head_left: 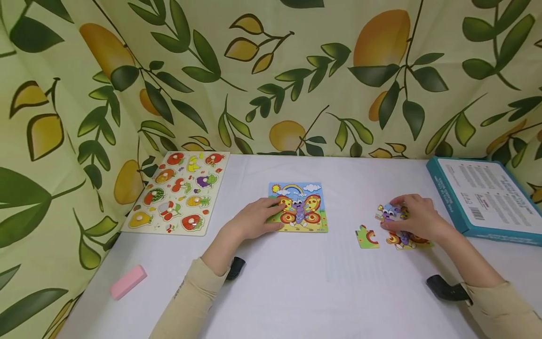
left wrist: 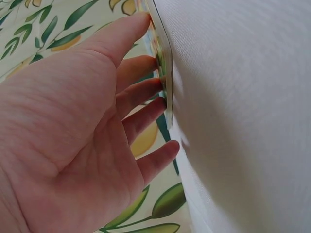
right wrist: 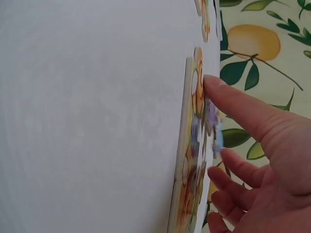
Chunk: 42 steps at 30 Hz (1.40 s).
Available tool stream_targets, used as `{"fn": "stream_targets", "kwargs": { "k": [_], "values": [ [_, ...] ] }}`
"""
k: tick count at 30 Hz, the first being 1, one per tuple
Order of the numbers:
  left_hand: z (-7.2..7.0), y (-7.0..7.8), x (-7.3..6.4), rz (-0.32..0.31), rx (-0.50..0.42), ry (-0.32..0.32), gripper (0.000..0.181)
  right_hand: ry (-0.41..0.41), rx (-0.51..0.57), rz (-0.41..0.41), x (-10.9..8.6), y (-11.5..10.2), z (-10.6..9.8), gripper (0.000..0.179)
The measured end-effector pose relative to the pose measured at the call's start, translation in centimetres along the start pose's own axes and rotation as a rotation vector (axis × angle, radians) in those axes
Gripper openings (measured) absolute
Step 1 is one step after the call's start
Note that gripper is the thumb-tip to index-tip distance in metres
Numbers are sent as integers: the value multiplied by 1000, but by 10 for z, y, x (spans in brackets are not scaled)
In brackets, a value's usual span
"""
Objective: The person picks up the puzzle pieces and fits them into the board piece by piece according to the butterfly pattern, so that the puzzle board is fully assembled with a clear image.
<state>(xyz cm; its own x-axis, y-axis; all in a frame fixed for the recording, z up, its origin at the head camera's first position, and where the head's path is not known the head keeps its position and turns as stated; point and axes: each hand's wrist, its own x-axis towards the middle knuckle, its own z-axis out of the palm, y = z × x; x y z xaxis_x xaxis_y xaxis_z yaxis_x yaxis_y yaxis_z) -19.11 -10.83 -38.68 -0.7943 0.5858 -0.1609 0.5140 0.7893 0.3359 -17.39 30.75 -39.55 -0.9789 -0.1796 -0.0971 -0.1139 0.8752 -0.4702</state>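
Observation:
A square butterfly picture board (head_left: 299,207) lies mid-table, with a rainbow and sun printed on it. The fingertips of my left hand (head_left: 256,217) rest on its left side, fingers loosely extended. In the left wrist view the thumb and fingers of the left hand (left wrist: 97,111) touch the board's edge (left wrist: 167,73). To the right, my right hand (head_left: 417,217) pinches a puzzle piece (head_left: 388,213) with a purple butterfly face between thumb and fingers. Below it lie more joined or overlapping butterfly pieces (head_left: 404,241), partly hidden by the hand. A loose green-and-red puzzle piece (head_left: 367,237) sits just left of these.
A fruit peg board (head_left: 175,193) lies at the left back. A pink block (head_left: 128,282) is at the front left. The teal-edged box (head_left: 491,193) stands at the right, close to the right hand. A leaf-and-fruit patterned cloth (head_left: 271,75) hangs behind the table.

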Motion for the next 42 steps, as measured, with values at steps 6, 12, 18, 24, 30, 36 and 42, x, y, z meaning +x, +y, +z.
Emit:
{"fn": "stream_targets", "kwargs": {
  "k": [6,12,18,24,30,36,42],
  "values": [
    [2,0,2,-10,-10,-2,61,2,128,-6,2,-13,2,73],
    [0,1,2,-5,-5,-2,61,28,318,-13,20,-41,8,47],
    [-3,2,5,13,9,13,59,-75,542,69,52,-93,28,45],
    [-5,4,6,41,19,21,57,-110,660,41,74,-126,53,35],
    [-6,4,6,41,-25,3,58,-98,655,44,87,-142,66,30],
    [-4,3,5,24,-54,-12,59,-86,564,49,91,-148,71,28],
    [-3,3,3,3,-71,-33,61,-78,503,17,92,-150,75,24]
  ]
}}
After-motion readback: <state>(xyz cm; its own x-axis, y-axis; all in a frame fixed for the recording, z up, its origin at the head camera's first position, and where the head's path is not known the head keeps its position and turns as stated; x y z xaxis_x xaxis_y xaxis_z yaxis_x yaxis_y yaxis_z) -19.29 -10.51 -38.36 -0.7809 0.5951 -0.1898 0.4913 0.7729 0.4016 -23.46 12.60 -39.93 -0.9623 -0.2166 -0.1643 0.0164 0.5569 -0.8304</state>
